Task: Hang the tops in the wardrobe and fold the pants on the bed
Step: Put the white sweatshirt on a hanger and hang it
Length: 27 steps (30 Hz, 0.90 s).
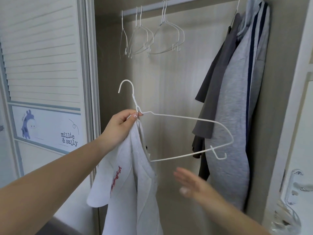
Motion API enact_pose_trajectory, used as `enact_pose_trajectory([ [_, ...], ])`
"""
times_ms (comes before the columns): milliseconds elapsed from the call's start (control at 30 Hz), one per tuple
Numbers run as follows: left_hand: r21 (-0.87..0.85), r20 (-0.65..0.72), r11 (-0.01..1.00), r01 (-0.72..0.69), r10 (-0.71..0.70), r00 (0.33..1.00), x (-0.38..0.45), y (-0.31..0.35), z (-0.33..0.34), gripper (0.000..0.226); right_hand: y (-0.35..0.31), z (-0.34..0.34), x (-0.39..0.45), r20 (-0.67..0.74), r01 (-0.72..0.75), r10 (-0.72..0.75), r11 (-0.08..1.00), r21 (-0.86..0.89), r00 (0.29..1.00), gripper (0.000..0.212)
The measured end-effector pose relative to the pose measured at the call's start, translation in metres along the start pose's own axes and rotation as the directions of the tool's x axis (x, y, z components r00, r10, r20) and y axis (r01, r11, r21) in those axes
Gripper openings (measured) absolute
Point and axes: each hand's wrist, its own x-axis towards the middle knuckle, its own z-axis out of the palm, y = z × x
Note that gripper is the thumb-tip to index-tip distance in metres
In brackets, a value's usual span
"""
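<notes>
While its hook stands upward, the white wire hanger (186, 138) stretches rightward before the wardrobe, pinched with the hanging white T-shirt (128, 184) by the raised left hand (121, 127); the right hand (193, 184) hovers below, blurred, fingers straight, holding nothing.

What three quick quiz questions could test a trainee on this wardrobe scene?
1. True or false: the left hand holds both the white hanger and the white top.
2. Which is on the rail? A) only empty hangers B) empty hangers and hung clothes C) nothing
3. Fill in: the right hand is blurred, its fingers straight, and it holds ____.

Key: 1 true; 2 B; 3 nothing.
</notes>
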Motion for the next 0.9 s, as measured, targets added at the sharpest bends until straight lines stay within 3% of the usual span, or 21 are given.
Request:
enact_pose_trajectory([
  [33, 0.0, 0.005, 1.0, -0.001, 0.001, 1.0, 0.001, 0.003, 0.002, 0.026, 0.004, 0.01, 0.004, 0.042, 0.023, -0.016, 0.988, -0.153, 0.999, 0.055],
  [100, -0.005, 0.018, 1.0, -0.003, 0.003, 1.0, 0.002, 0.009, 0.006, 0.025, 0.002, 0.028, 0.015, 0.088, 0.074, -0.051, 0.956, -0.283, 0.995, 0.056],
  [233, 0.01, 0.024, 1.0, -0.021, 0.021, 0.999, 0.002, 0.015, 0.004, 0.021, -0.007, 0.053, 0.031, 0.14, 0.143, -0.114, 0.966, -0.216, 0.984, 0.045],
  [300, 0.024, 0.026, 1.0, -0.012, 0.011, 1.0, 0.0, 0.017, 0.001, 0.02, -0.008, 0.06, 0.037, 0.147, 0.177, -0.141, 0.946, -0.271, 0.979, 0.043],
  [433, 0.032, 0.011, 0.999, 0.003, -0.004, 1.0, -0.002, 0.021, -0.004, 0.021, -0.007, 0.068, 0.044, 0.237, 0.315, -0.215, 0.748, -0.584, 0.948, 0.015],
  [533, 0.023, -0.018, 0.999, 0.038, -0.038, 0.999, -0.001, 0.02, -0.008, 0.029, -0.003, 0.069, 0.039, 0.375, 0.467, -0.281, 0.599, -0.65, 0.883, 0.027],
  [600, -0.019, -0.04, 0.992, 0.123, -0.124, 0.992, 0.0, 0.017, -0.014, 0.038, -0.004, 0.066, 0.032, 0.466, 0.511, -0.237, 0.562, -0.65, 0.853, 0.032],
  [667, -0.039, -0.058, 0.981, 0.188, -0.19, 0.98, 0.0, 0.011, -0.022, 0.043, -0.006, 0.057, 0.024, 0.503, 0.446, -0.051, 0.547, -0.709, 0.863, 0.034],
  [733, 0.006, -0.077, 0.974, 0.226, -0.225, 0.971, -0.003, 0.001, -0.032, 0.045, -0.008, 0.039, 0.018, 0.455, 0.353, 0.111, 0.479, -0.804, 0.884, 0.038],
  [900, 0.169, -0.084, 0.946, 0.276, -0.266, 0.96, -0.015, -0.033, -0.064, 0.056, -0.032, -0.022, 0.01, 0.38, 0.362, 0.001, 0.303, -0.882, 0.925, 0.031],
])
